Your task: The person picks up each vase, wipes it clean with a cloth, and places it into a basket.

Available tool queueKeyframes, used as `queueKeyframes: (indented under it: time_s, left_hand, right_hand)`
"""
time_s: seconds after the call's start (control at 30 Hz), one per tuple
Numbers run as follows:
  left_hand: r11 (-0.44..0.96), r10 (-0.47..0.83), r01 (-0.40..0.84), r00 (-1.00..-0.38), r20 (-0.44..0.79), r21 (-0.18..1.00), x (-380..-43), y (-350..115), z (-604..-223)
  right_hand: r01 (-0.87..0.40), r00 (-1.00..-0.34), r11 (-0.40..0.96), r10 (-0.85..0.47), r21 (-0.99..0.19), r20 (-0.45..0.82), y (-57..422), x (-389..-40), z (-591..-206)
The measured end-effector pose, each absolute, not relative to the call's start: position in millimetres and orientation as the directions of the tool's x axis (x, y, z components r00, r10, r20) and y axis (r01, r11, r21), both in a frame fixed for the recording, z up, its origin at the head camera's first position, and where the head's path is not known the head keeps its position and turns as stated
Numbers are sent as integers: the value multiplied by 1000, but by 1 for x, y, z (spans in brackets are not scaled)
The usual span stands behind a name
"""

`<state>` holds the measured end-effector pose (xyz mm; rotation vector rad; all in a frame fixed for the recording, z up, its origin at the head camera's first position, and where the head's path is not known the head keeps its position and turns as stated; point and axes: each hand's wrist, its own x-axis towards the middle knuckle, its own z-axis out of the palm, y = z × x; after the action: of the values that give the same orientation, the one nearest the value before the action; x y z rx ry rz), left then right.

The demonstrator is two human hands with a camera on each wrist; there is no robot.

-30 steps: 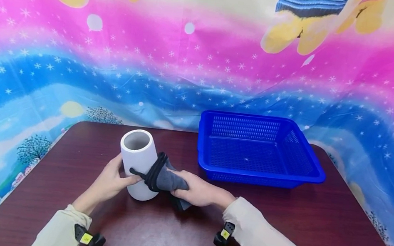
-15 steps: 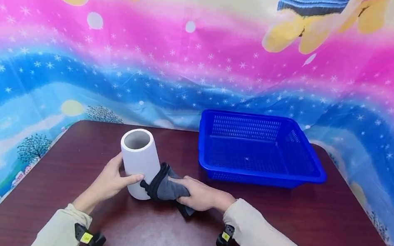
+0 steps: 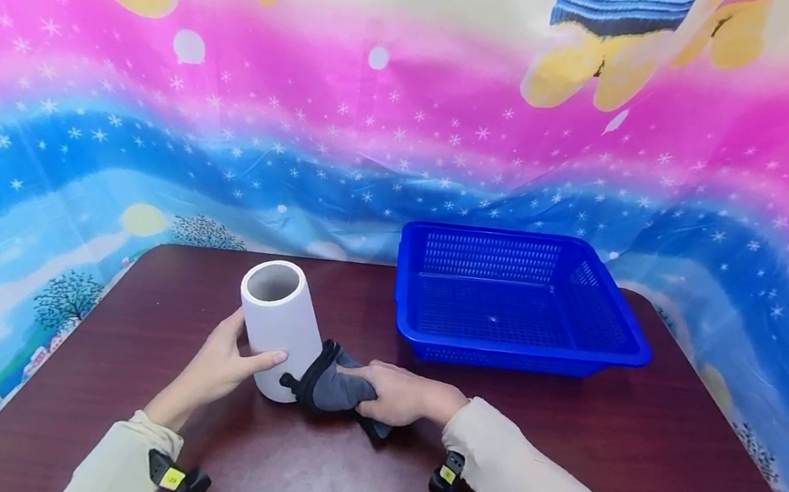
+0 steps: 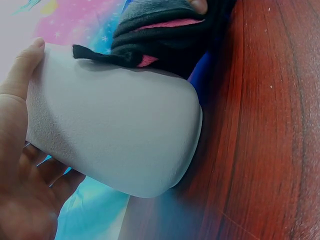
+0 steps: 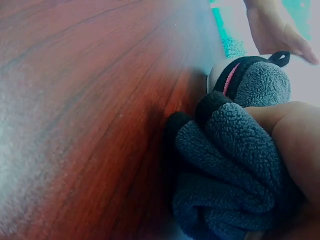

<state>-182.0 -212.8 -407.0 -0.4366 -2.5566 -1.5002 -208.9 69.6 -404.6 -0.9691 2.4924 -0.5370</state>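
A white vase [image 3: 280, 327] with a round open top stands on the table, its wall filling the left wrist view. My left hand [image 3: 224, 361] grips it from the left, thumb on the front and fingers round behind. My right hand [image 3: 403, 397] holds a bunched grey cloth [image 3: 342, 386] with black edging, pressed to the vase's lower right side. In the right wrist view the cloth [image 5: 235, 160] hangs in thick folds. A black loop and a strip of pink show at its edge. The fingertips of my right hand are mostly hidden by the cloth.
A blue plastic basket [image 3: 509, 346] with perforated walls stands at the back right of the dark red wooden table [image 3: 324, 480]. A colourful printed curtain [image 3: 380, 135] hangs behind the table and at both sides.
My right hand has moved the cloth down the vase's side, from about mid-height to near the base. My left hand and the vase have stayed almost still.
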Motion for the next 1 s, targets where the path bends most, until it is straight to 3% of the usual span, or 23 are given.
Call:
queueKeyframes:
  time_s: [0.8,1.0]
  left_hand:
    - [460,169,304,-952,254,834,-184,-213,-409]
    - [465,173,302,-953,249,832,-183,-213,-409]
  right_hand:
    - [-521,-731,784,-614,-338,-298,66,-201,-400]
    - [-512,-727,776,-620,-368,-295,69,-202,-401]
